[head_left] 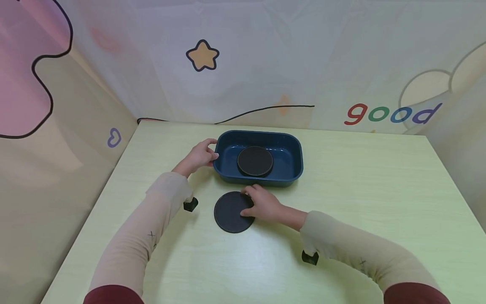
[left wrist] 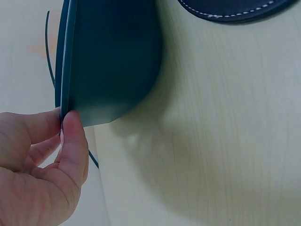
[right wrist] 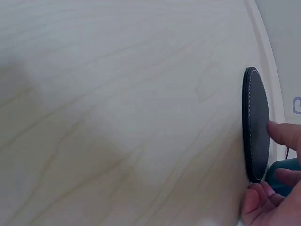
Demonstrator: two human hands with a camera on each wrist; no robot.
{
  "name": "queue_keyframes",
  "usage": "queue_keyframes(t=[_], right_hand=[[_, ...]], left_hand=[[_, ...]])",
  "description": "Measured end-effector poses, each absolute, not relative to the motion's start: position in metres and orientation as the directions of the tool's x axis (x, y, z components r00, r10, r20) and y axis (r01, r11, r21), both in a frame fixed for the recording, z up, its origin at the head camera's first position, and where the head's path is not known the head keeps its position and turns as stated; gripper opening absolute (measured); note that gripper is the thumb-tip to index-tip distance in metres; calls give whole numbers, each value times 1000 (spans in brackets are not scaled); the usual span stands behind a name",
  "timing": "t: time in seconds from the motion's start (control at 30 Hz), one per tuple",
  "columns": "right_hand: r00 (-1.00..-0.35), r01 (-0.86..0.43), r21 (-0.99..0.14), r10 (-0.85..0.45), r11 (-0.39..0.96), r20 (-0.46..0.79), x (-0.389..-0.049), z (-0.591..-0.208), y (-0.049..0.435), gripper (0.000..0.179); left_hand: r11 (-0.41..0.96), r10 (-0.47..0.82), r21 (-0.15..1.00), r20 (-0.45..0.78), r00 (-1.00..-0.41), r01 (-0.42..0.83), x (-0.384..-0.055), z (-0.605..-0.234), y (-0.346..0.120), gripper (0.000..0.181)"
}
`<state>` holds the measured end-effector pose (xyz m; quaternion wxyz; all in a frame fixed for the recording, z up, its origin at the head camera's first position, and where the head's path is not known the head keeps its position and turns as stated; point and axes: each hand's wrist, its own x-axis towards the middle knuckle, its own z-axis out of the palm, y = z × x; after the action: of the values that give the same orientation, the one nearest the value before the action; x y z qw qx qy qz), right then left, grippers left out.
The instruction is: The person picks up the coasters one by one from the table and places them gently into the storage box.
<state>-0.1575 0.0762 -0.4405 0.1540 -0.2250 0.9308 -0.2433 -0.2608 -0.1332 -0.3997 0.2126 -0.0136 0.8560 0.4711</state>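
A dark blue rectangular container (head_left: 262,180) with rounded corners stands on the table. My left hand (head_left: 199,156) pinches its left rim between thumb and fingers, seen close in the left wrist view at the container wall (left wrist: 113,56). Inside the container lies a round black coaster (head_left: 255,160), apparently on others stacked beneath it. In front of the container, a round black stitched coaster (head_left: 229,213) lies flat on the table. My right hand (head_left: 263,204) grips this coaster at its right side, the thumb on its upper face and the fingers at the far edge.
The pale wooden table (head_left: 364,181) extends around the container. Behind it and at both sides hangs a printed cloth backdrop (head_left: 258,63) with a star and the word "good". Small black wrist devices (head_left: 190,204) hang beneath the sleeves.
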Motion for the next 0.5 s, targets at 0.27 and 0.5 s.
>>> queue_keyframes(t=[0.27, 0.5], right_hand=[[-887, -248, -513, -405, 822, -220, -160, -441, 70, 54], [-887, -209, -506, -380, 837, -262, -165, -443, 68, 54]], left_hand=[[558, 174, 801, -368, -913, -216, -261, -400, -133, 50], [559, 173, 801, -368, -914, -217, -261, -400, -133, 50]])
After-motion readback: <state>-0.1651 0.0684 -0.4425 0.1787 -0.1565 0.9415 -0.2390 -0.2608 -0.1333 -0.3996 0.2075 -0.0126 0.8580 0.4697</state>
